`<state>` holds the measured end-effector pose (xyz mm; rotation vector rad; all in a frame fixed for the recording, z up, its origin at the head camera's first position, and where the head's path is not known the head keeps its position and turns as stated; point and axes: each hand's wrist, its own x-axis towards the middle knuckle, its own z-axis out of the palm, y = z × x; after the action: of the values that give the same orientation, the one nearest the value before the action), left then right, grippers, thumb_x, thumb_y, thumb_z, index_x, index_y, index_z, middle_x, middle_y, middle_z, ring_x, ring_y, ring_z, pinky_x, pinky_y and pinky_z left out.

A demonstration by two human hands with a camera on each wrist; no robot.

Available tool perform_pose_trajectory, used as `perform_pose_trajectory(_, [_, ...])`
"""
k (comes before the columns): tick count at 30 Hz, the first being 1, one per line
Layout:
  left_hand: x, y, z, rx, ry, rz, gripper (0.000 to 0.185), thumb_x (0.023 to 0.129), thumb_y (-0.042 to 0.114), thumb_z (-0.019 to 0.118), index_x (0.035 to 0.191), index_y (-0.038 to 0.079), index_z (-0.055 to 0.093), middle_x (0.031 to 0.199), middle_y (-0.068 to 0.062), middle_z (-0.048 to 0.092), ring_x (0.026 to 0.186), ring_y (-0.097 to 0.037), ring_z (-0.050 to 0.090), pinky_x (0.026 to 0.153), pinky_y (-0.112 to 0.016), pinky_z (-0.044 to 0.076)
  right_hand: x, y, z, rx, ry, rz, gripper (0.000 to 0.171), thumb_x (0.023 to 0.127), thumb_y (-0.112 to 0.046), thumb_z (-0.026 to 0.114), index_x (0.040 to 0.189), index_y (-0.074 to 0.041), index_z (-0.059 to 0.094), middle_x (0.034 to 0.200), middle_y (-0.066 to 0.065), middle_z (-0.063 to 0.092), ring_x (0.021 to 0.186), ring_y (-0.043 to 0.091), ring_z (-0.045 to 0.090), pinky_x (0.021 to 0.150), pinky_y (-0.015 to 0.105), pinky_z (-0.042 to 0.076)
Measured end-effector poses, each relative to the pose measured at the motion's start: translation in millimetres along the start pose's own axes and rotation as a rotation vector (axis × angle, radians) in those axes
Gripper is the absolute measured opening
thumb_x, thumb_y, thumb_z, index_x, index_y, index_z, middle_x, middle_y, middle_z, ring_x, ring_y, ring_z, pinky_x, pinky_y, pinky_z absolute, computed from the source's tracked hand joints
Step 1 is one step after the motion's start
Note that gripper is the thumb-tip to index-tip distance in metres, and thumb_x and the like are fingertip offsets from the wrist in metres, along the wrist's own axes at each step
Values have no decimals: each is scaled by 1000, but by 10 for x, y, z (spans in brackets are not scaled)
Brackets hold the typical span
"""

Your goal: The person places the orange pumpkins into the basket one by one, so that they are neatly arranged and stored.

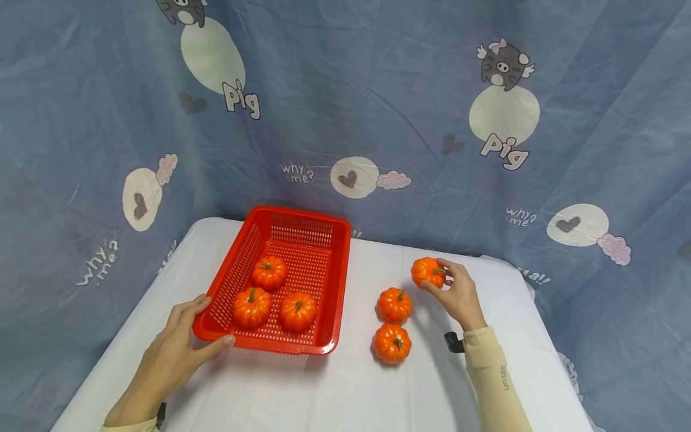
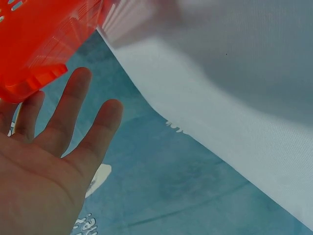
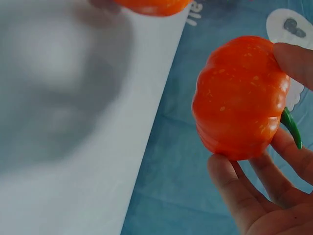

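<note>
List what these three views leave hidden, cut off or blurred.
- Left wrist view: the basket is cut off by the top and left edges; its pumpkins are out of frame.
- Right wrist view: a second pumpkin is cut by the top edge; the table is blurred.
- Head view: the right hand covers the near side of the held pumpkin; the left hand hides the basket's near-left corner.

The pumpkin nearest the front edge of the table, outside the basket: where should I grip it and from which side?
Grip the front pumpkin around its ribbed sides, coming from above with fingers spread either side of the stem. It sits upright, stem up, so the round body is easier to hold than the thin stem. Probably avoid its far side, where the second pumpkin sits close.
</note>
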<state>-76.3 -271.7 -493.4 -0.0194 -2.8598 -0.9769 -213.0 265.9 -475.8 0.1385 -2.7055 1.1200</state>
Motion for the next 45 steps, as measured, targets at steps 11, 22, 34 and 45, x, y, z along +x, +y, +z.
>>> perform_pose_trajectory(11, [2,1,9,0,8,11,100,81,62,78,154,7,36,151,-18,38,128,-48,47,90,-74,41,-19,-219,63,23,4,-56,69,82,-29,87,140,-7,57,135,14,56,119,32,58,97,48,55])
perform_pose_trajectory(22, [9,1,4,-4,13,16,100,81,61,78,154,7,36,151,-17,37,129,-47,47,91,-74,41,-11,-451,100,59,-15,-149,70,80,-31,89,138,-8,59,133,9,59,119,28,59,93,43,57])
perform_pose_trajectory(34, [2,-5,-8,-2,3,12,100,81,61,77,155,7,35,152,-17,37,129,-47,46,89,-74,41,-31,-631,248,67,-43,-214,68,80,-28,89,138,-9,59,131,7,59,118,25,59,93,43,57])
perform_pose_trajectory(45, [-5,-26,-4,-18,11,18,99,81,60,78,154,8,36,154,-16,36,132,-47,45,91,-74,40,-52,-756,412,110,-69,-275,66,80,-24,90,136,-9,60,132,6,59,117,22,59,92,39,57])
